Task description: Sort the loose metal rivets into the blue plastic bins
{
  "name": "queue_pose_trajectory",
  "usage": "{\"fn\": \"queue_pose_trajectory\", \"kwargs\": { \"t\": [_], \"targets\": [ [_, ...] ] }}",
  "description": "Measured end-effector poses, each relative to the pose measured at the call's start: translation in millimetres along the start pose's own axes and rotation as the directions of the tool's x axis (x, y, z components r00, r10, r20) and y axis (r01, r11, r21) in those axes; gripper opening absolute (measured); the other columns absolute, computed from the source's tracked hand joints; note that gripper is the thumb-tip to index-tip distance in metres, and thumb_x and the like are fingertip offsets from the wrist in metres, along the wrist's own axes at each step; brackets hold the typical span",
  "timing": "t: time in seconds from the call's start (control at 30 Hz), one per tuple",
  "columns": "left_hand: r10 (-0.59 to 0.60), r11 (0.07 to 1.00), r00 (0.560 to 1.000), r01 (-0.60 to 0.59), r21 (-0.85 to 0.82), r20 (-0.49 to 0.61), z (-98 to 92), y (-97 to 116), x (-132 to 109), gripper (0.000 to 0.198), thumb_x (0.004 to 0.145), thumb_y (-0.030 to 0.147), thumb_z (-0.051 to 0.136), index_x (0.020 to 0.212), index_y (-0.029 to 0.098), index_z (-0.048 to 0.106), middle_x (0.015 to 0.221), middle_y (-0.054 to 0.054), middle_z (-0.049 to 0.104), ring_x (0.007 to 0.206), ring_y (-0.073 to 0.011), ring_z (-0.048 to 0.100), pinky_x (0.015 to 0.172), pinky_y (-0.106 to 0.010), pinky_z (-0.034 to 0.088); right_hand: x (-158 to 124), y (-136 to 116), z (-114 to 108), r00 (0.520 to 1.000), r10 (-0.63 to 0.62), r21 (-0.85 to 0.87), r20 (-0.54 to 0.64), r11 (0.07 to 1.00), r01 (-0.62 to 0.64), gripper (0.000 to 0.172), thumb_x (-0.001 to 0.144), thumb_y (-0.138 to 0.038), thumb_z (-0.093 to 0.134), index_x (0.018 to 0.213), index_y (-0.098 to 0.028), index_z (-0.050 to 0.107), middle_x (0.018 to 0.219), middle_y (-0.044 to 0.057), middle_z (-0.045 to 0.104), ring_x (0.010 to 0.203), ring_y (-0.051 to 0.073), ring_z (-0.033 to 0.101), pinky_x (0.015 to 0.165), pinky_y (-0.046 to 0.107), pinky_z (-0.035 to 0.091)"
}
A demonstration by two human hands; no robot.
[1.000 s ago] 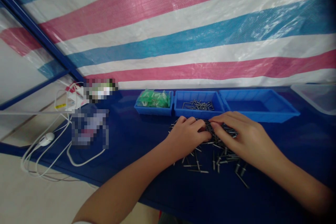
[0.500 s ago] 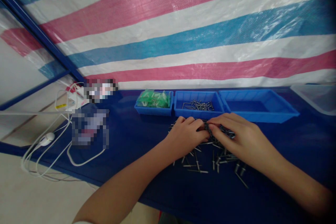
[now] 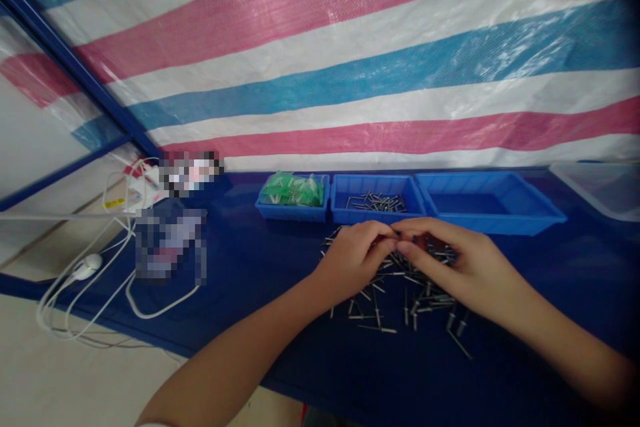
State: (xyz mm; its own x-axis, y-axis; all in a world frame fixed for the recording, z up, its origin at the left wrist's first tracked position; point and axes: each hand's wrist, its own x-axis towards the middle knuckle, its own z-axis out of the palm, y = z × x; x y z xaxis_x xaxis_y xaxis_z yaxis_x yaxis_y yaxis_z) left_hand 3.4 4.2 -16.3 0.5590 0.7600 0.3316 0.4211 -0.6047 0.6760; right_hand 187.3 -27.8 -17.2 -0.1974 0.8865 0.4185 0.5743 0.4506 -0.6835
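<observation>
Loose blind rivets [image 3: 377, 310], thin metal pins with short thicker bodies, lie heaped and scattered on the blue table under both hands. My left hand [image 3: 353, 257] is closed over the pile, thumb and forefinger pinched. Facing it, my right hand [image 3: 460, 260] also pinches with thumb and fingers. Their fingertips meet above the heap around small dark ends of what look like rivets, mostly hidden by the fingers. Just behind the hands, a blue bin [image 3: 377, 217] holds more rivets.
To the left, a smaller blue bin [image 3: 293, 213] contains green-and-clear plastic packets. A wide blue bin [image 3: 500, 220] stands on the right, with a translucent container [image 3: 605, 193] beyond it. White cables [image 3: 135, 300] and blurred items occupy the table's left end. A striped sheet hangs behind.
The fingers of my left hand have drawn into a pinch and lifted slightly off the heap, meeting the right fingertips. My right hand has stayed nearly in place.
</observation>
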Motion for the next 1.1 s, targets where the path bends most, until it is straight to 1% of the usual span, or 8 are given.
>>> {"fn": "queue_pose_trajectory", "kwargs": {
  "t": [0.07,0.17,0.3,0.37,0.5,0.57,0.87,1.1],
  "targets": [
    [-0.08,0.974,0.996,0.067,-0.218,-0.05,3.1,0.1,-1.6,0.013,0.092,0.03,0.053,0.089,0.018,0.055,0.083,-0.001,0.063,0.077,-0.0134,0.058,0.074,-0.026,0.043,-0.3,0.2,1.8,0.999,0.054,0.073,0.01,0.996,-0.054,0.023,0.086,-0.041,0.06,0.101,-0.025,0.067,0.092,0.002,0.071,0.074,0.016,0.066,0.061,0.027,0.052],
    [-0.169,0.847,0.985,0.123,-0.516,-0.042,8.6,-0.3,-3.5,0.017,0.089,0.033,0.058,0.088,0.018,0.05,0.078,0.001,0.059,0.071,-0.0115,0.058,0.07,-0.025,0.045,-0.1,0.5,3.1,0.994,0.096,0.204,0.043,0.973,-0.103,0.021,0.084,-0.042,0.062,0.096,-0.026,0.068,0.09,0.003,0.071,0.077,0.018,0.066,0.062,0.027,0.052],
    [-0.221,0.664,0.975,0.167,-0.729,0.022,10.7,2.1,-3.8,0.027,0.084,0.039,0.063,0.09,0.017,0.048,0.078,0.001,0.058,0.065,-0.0099,0.059,0.067,-0.024,0.047,1.0,-1.2,0.4,0.992,0.084,0.364,0.094,0.924,-0.113,0.015,0.084,-0.038,0.064,0.091,-0.026,0.068,0.087,0.002,0.069,0.079,0.017,0.066,0.068,0.028,0.054],
    [-0.22,0.683,0.974,0.19,-0.706,0.05,8.0,4.7,-4.1,0.027,0.086,0.041,0.06,0.095,0.016,0.052,0.08,-0.001,0.061,0.067,-0.0109,0.061,0.069,-0.024,0.048,1.7,-3.0,-2.0,0.994,0.065,0.391,0.09,0.915,-0.096,0.012,0.084,-0.035,0.064,0.09,-0.026,0.068,0.085,0.002,0.069,0.079,0.016,0.065,0.071,0.028,0.054],
    [-0.116,0.889,0.99,0.141,-0.436,0.082,-0.6,9.2,-5.2,0.023,0.093,0.034,0.05,0.095,0.014,0.062,0.085,-0.005,0.067,0.076,-0.013,0.061,0.073,-0.024,0.046,1.7,-5.6,-4.8,0.997,0.067,0.354,0.029,0.932,-0.073,0.012,0.085,-0.033,0.064,0.094,-0.027,0.068,0.087,0.002,0.068,0.081,0.016,0.064,0.072,0.027,0.053],
    [-0.066,0.941,0.995,0.088,-0.327,0.077,-2.8,9.9,-5.6,0.023,0.093,0.031,0.05,0.088,0.014,0.064,0.082,-0.004,0.067,0.074,-0.0123,0.06,0.071,-0.023,0.044,0.5,-5.3,-4.1,0.996,0.088,0.323,0.003,0.943,-0.084,0.013,0.084,-0.034,0.065,0.095,-0.028,0.068,0.09,0.002,0.068,0.082,0.016,0.063,0.069,0.027,0.052],
    [-0.088,0.965,0.996,0.092,-0.245,0.027,-0.9,9.3,-4.7,0.02,0.085,0.035,0.063,0.089,0.016,0.067,0.079,-0.001,0.066,0.07,-0.0119,0.057,0.069,-0.022,0.044,-2.7,-3.0,-2.1,0.998,0.06,0.246,-0.033,0.968,-0.05,0.012,0.085,-0.036,0.061,0.09,-0.026,0.067,0.088,0.003,0.067,0.081,0.019,0.064,0.066,0.031,0.05],
    [-0.144,0.966,0.983,0.115,-0.231,-0.113,-7.2,9.2,-4.8,0.026,0.087,0.04,0.058,0.088,0.015,0.065,0.076,-0.002,0.064,0.067,-0.0121,0.054,0.066,-0.024,0.044,0.1,-3.7,-6.4,0.999,-0.024,0.079,-0.027,0.997,0.026,0.013,0.088,-0.034,0.057,0.092,-0.025,0.066,0.087,0.003,0.068,0.075,0.018,0.063,0.059,0.03,0.047]
  ]
}}
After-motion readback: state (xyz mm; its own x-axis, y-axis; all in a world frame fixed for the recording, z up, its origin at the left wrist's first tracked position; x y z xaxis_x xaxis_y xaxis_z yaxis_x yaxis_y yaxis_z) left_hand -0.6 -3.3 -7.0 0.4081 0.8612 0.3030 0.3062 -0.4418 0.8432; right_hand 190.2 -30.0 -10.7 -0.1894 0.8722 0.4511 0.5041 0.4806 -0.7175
